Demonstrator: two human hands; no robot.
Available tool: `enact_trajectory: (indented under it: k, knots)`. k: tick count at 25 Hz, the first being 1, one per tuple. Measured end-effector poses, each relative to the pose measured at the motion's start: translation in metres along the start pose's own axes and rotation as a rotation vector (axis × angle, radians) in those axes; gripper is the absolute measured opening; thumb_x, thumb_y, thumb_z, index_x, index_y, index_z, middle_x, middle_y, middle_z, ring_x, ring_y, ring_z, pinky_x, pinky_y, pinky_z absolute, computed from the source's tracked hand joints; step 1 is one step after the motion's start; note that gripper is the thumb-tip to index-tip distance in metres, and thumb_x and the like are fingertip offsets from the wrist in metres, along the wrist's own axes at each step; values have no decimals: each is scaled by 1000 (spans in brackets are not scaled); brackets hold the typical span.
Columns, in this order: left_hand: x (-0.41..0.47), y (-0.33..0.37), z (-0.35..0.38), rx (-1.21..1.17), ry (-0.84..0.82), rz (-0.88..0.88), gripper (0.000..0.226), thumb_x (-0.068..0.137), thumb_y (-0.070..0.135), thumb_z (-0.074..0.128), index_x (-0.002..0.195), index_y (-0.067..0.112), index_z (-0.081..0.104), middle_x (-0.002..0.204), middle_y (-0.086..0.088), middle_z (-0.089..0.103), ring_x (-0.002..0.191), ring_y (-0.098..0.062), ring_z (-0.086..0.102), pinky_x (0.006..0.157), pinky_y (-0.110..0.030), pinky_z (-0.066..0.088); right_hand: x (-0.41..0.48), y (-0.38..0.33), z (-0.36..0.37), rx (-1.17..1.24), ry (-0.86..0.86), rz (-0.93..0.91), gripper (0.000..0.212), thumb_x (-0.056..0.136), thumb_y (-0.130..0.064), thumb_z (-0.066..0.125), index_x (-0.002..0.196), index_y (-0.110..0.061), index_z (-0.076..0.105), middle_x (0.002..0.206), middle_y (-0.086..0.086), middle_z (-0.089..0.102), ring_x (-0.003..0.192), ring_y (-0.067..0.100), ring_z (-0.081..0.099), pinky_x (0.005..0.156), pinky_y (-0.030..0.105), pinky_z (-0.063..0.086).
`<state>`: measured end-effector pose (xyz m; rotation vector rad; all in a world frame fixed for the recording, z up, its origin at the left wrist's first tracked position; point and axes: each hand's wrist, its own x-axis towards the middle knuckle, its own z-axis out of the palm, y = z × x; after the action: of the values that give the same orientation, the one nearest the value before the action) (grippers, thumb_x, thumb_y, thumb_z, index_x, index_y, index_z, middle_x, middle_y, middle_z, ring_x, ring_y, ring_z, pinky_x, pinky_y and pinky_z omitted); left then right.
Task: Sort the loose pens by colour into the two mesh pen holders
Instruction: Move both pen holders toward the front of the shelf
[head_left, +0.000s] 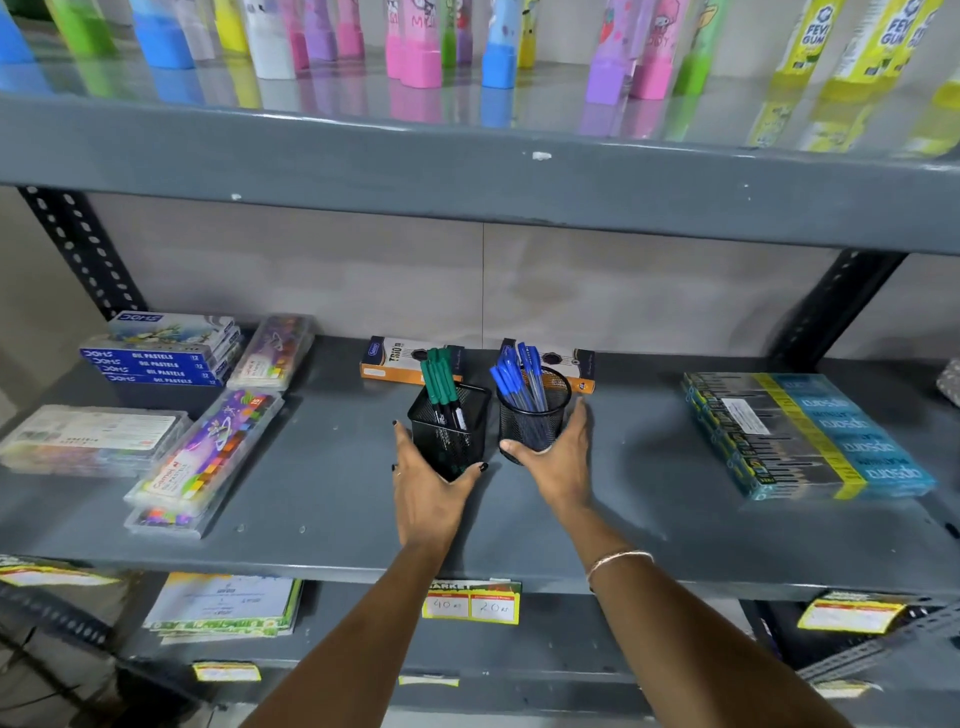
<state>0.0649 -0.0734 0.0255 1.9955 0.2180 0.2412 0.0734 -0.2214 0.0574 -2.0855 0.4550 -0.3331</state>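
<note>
Two black mesh pen holders stand side by side on the grey shelf (322, 499). The square holder (451, 431) on the left contains several green pens (439, 382). The round holder (532, 415) on the right contains several blue pens (517, 376). My left hand (431, 488) wraps around the front of the square holder, thumb on its right side. My right hand (558, 457) cups the round holder from the front and right. No loose pens lie on the shelf.
Two orange pencil boxes (395, 364) lie behind the holders. Oil pastel boxes (161, 358) and clear crayon cases (208, 457) fill the shelf's left. A stack of blue-yellow packs (810, 436) sits at the right. The upper shelf edge (467, 171) overhangs close above.
</note>
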Motion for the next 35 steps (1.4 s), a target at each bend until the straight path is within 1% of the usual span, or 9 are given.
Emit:
enact_trajectory:
  k: [3,5,7,9,12,14,19,26,35]
  knots:
    - [5,-5,5,-24,38,1,97,61,35,81,139,14,28,129,-7,55,118,-28,48,94,-43,44,2,-5,8,43,31,4,106,62,-24,87,145,-4,24,146,11,40,137,26,38,110,31,34]
    - [3,-4,5,-7,47,-5,82,62,34,80,129,14,37,120,-7,59,111,-29,51,88,-44,46,1,-7,9,53,52,22,91,62,-24,87,135,-6,35,136,10,51,127,28,50,102,32,43]
    - [2,-2,4,-13,52,-16,74,63,35,79,122,14,40,114,-8,60,108,-29,52,85,-45,47,-1,-8,8,38,68,30,80,63,-24,86,126,-6,41,129,11,56,121,29,55,97,33,47]
    - [1,-3,5,-14,53,-17,71,63,34,79,119,13,41,112,-8,60,106,-29,52,85,-45,47,-2,-8,7,24,76,29,76,64,-25,86,123,-5,43,128,12,57,120,30,56,95,33,47]
    - [1,-4,5,-9,59,-12,70,63,34,80,117,13,42,112,-9,61,105,-30,53,84,-45,47,-3,-8,7,21,86,20,77,65,-24,85,126,-4,41,130,12,56,121,30,55,97,34,47]
    - [1,-4,5,-7,59,-11,69,63,33,80,116,13,42,112,-9,61,105,-30,53,84,-44,47,-3,-7,7,4,86,28,75,65,-26,84,124,-5,43,130,11,57,120,30,56,96,34,48]
    - [-4,0,2,-6,68,-52,63,64,32,80,110,14,41,109,-8,62,102,-31,56,80,-39,47,-11,-5,0,12,83,56,75,65,-27,84,124,-7,44,130,10,57,120,30,56,97,36,48]
    - [-41,9,-15,51,119,-98,60,66,31,81,106,9,41,107,-13,61,97,-36,57,76,-39,45,-50,6,-26,49,71,93,69,61,-26,85,115,-10,45,125,7,61,116,28,59,93,34,49]
    - [-79,15,-34,88,140,-107,57,66,32,81,99,11,39,103,-12,61,91,-36,59,70,-39,45,-96,14,-51,28,87,119,69,65,-29,83,117,-9,42,127,8,60,116,30,59,95,37,48]
